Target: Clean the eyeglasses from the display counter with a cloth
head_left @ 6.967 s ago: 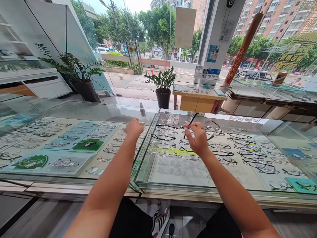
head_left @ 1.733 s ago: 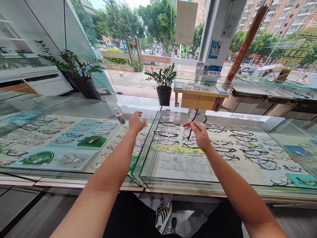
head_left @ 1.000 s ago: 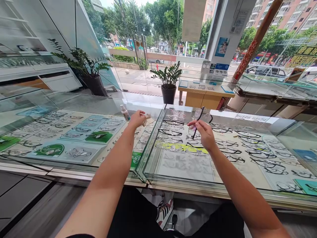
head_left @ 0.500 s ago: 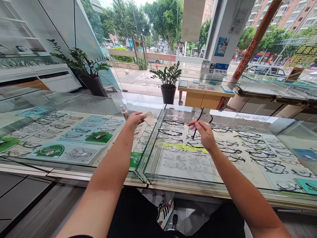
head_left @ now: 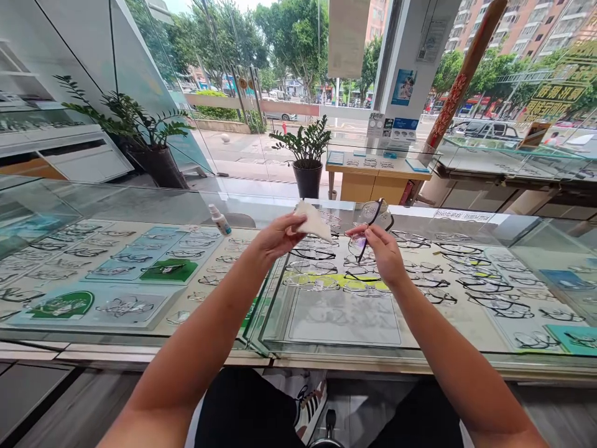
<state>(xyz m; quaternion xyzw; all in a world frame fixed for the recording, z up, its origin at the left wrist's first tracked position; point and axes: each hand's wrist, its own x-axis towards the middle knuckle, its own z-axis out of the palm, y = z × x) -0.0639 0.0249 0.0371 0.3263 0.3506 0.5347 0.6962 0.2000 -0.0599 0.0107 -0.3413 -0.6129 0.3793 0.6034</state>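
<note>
My left hand (head_left: 278, 236) pinches a pale cloth (head_left: 313, 220), which hangs out to the right over the glass counter. To its right, my right hand (head_left: 381, 249) grips a pair of dark-framed eyeglasses (head_left: 373, 212), tilted, with the lenses above and left of the fingers. A small gap lies between cloth and eyeglasses. On the counter, left of my left hand, stands a white spray bottle (head_left: 219, 220).
Under the glass top of the display case (head_left: 326, 348) lie rows of eyeglass frames (head_left: 499, 305). A potted plant (head_left: 308, 180) stands beyond the counter, with a small wooden table (head_left: 377, 180) beside it. A stool base shows near my shoe (head_left: 311, 410).
My left hand has carried the cloth rightward, closer to the eyeglasses. The eyeglasses have turned slightly in my right hand. The view has shifted a little to the right.
</note>
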